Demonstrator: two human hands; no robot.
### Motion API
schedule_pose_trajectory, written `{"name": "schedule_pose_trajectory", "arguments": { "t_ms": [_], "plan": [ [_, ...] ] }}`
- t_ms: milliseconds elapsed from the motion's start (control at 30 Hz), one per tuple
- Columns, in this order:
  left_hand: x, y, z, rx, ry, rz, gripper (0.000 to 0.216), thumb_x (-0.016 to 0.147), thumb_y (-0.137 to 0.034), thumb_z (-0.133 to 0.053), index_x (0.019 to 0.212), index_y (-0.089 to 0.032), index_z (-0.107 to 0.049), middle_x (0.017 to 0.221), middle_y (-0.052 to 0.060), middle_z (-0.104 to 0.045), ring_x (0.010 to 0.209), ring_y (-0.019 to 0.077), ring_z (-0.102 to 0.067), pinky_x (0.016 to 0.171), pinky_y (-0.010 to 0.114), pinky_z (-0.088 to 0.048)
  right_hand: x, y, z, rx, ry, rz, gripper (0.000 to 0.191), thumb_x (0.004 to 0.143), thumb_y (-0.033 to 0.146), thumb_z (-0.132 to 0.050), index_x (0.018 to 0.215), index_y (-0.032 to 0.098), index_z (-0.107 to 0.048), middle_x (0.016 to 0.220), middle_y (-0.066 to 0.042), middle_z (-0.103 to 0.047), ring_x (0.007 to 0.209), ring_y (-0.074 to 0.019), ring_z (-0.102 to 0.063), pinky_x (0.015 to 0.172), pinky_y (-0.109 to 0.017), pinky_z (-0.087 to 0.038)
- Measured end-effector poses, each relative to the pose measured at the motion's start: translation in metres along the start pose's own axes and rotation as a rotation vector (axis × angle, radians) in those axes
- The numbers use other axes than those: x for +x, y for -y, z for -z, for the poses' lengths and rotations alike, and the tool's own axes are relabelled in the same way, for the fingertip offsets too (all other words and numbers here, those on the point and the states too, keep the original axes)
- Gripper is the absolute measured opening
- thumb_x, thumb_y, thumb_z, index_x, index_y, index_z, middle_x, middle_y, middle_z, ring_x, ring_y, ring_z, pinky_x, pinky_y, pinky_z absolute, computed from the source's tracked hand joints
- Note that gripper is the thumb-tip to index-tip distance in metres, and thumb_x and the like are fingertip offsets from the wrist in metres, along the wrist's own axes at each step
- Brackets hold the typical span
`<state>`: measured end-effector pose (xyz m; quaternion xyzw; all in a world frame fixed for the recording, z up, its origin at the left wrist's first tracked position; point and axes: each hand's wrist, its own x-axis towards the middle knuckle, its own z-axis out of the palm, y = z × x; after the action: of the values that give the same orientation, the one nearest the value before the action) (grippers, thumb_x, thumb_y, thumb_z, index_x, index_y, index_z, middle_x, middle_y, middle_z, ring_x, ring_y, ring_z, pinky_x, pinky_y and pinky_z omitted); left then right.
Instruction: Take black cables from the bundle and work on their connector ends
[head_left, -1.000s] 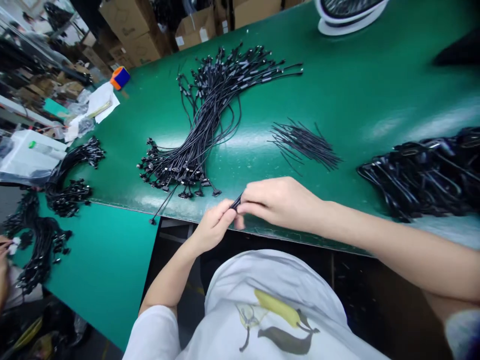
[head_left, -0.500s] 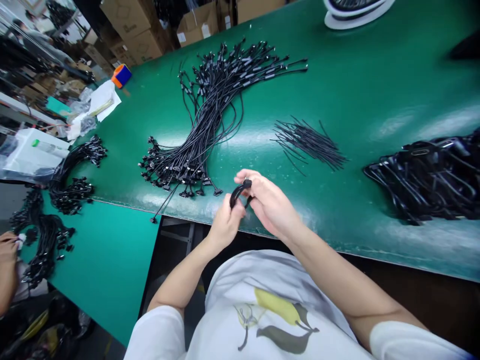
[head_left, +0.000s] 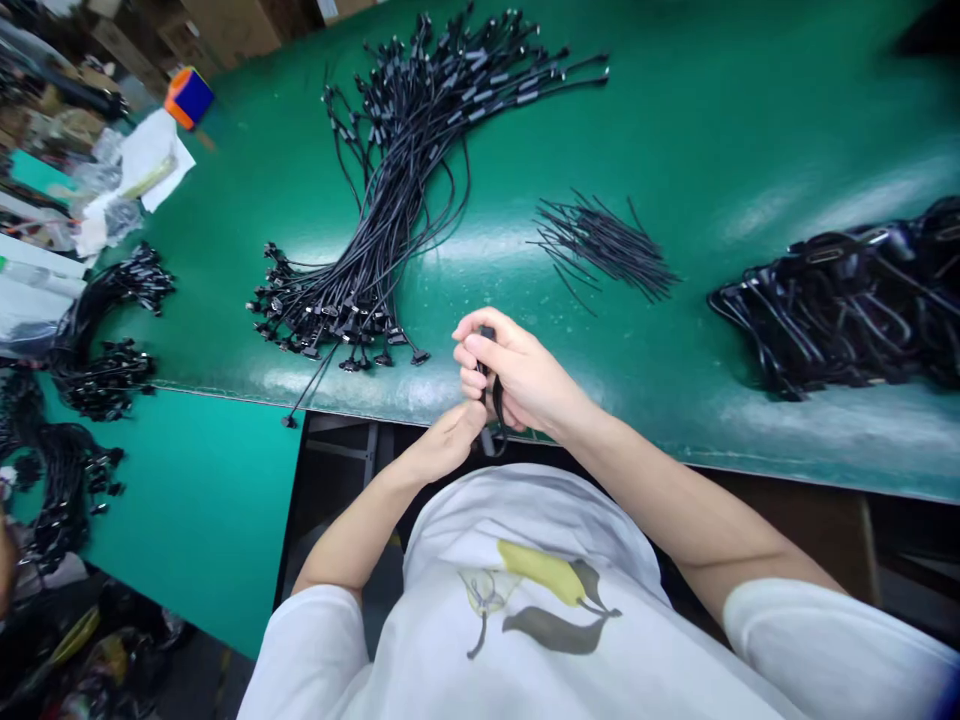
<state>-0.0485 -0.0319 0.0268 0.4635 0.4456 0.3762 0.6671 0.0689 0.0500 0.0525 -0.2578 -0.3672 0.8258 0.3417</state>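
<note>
Between my two hands, near the table's front edge, is a short folded black cable [head_left: 498,398] with a connector at its upper end. My left hand [head_left: 452,438] is closed on its lower part, with the fingertips partly hidden. Fingers of my right hand [head_left: 525,375] wrap round the upper part, thumb over the connector. Ahead to the left lies a large spread of black cables [head_left: 397,215] with connectors at both ends. Straight ahead on the right is a small pile of thin black ties [head_left: 607,245].
Coiled, bundled black cables [head_left: 840,310] form a heap on the right of the green table [head_left: 712,150]. More cable bunches [head_left: 97,340] lie at the left, by a lower green table [head_left: 202,500]. An orange-and-blue tape roll [head_left: 189,97] and white papers [head_left: 154,155] sit at the back left.
Both hands have shifted on the folded cable; the right fingers now close round its upper part and the left grips lower down. The camera view has tilted down slightly.
</note>
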Motion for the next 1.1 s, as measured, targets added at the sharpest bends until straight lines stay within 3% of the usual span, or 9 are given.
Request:
{"name": "schedule_pose_trajectory", "arguments": {
  "t_ms": [67, 167, 300, 400, 567, 733, 900, 967, 1100],
  "plan": [
    [-0.001, 0.001, -0.007, -0.268, 0.013, 0.103, 0.066, 0.081, -0.076, -0.044, 0.083, -0.013, -0.062, 0.078, 0.007, -0.061, 0.085, 0.0234, -0.062, 0.090, 0.040, -0.047, 0.002, -0.001, -0.003, 0.087, 0.012, 0.019, 0.017, 0.087, 0.032, -0.061, 0.094, 0.023, -0.048, 0.066, 0.009, -0.038, 0.047, -0.0021, -0.031, 0.044, -0.013, -0.027],
    [-0.002, 0.000, -0.014, -0.511, -0.014, 0.208, 0.055, 0.081, -0.067, -0.056, 0.084, -0.012, -0.062, 0.075, 0.005, -0.058, 0.075, 0.0193, -0.061, 0.083, 0.037, -0.049, 0.005, 0.000, -0.004, 0.117, 0.038, -0.017, 0.016, 0.089, 0.033, -0.059, 0.095, 0.022, -0.047, 0.062, 0.010, -0.034, 0.046, -0.0020, -0.020, 0.042, -0.013, -0.017],
    [-0.005, -0.009, -0.014, -0.666, 0.004, 0.260, 0.037, 0.081, -0.048, -0.066, 0.089, -0.012, -0.062, 0.075, 0.004, -0.055, 0.070, 0.0167, -0.058, 0.070, 0.032, -0.050, 0.006, 0.004, 0.001, 0.145, 0.062, -0.049, 0.018, 0.088, 0.031, -0.061, 0.092, 0.022, -0.046, 0.061, 0.010, -0.033, 0.046, -0.0023, -0.018, 0.041, -0.013, -0.015],
    [-0.006, -0.015, -0.015, -0.775, 0.075, 0.300, 0.028, 0.080, -0.039, -0.069, 0.085, -0.013, -0.060, 0.067, -0.001, -0.044, 0.060, 0.0118, -0.050, 0.056, 0.024, -0.044, 0.005, 0.007, 0.005, 0.208, 0.169, -0.096, 0.019, 0.087, 0.031, -0.063, 0.091, 0.021, -0.047, 0.060, 0.010, -0.033, 0.046, -0.0021, -0.017, 0.040, -0.012, -0.016],
    [0.000, -0.012, -0.023, -0.829, 0.061, 0.327, 0.025, 0.081, -0.037, -0.067, 0.085, -0.013, -0.059, 0.063, -0.004, -0.036, 0.053, 0.0075, -0.040, 0.048, 0.018, -0.034, 0.003, 0.013, 0.010, 0.236, 0.206, -0.144, 0.013, 0.087, 0.029, -0.059, 0.087, 0.021, -0.049, 0.055, 0.012, -0.028, 0.043, -0.0024, -0.011, 0.037, -0.012, -0.014],
    [0.005, -0.002, -0.024, -0.552, -0.049, 0.249, 0.037, 0.085, -0.051, -0.058, 0.080, -0.015, -0.054, 0.060, -0.005, -0.033, 0.050, 0.0076, -0.037, 0.047, 0.020, -0.031, 0.004, 0.016, 0.010, 0.190, 0.038, -0.179, 0.013, 0.083, 0.026, -0.060, 0.090, 0.019, -0.053, 0.051, 0.012, -0.030, 0.039, -0.0021, -0.010, 0.034, -0.014, -0.009],
    [0.009, 0.001, -0.011, 0.181, -0.162, 0.079, 0.038, 0.093, -0.051, -0.047, 0.074, -0.018, -0.048, 0.064, -0.003, -0.047, 0.060, 0.0104, -0.044, 0.063, 0.026, -0.037, 0.006, 0.002, 0.006, 0.226, -0.198, -0.007, 0.021, 0.078, 0.029, -0.065, 0.075, 0.021, -0.045, 0.046, 0.014, -0.025, 0.037, -0.0022, -0.010, 0.033, -0.016, -0.009],
    [0.011, 0.004, -0.006, 0.369, -0.211, 0.052, 0.031, 0.096, -0.045, -0.042, 0.080, -0.019, -0.049, 0.066, -0.003, -0.050, 0.063, 0.0111, -0.046, 0.067, 0.026, -0.038, 0.006, -0.002, 0.005, 0.217, -0.229, 0.089, 0.025, 0.079, 0.034, -0.063, 0.071, 0.021, -0.044, 0.044, 0.014, -0.021, 0.036, -0.0026, -0.010, 0.033, -0.017, -0.009],
    [0.014, 0.006, -0.004, 0.483, -0.235, -0.008, 0.024, 0.097, -0.040, -0.041, 0.094, -0.019, -0.052, 0.077, 0.000, -0.057, 0.071, 0.0139, -0.053, 0.070, 0.026, -0.041, 0.004, -0.001, 0.005, 0.164, -0.197, 0.137, 0.032, 0.080, 0.044, -0.063, 0.069, 0.021, -0.045, 0.043, 0.013, -0.020, 0.036, -0.0028, -0.010, 0.033, -0.018, -0.009]
  ]
}}
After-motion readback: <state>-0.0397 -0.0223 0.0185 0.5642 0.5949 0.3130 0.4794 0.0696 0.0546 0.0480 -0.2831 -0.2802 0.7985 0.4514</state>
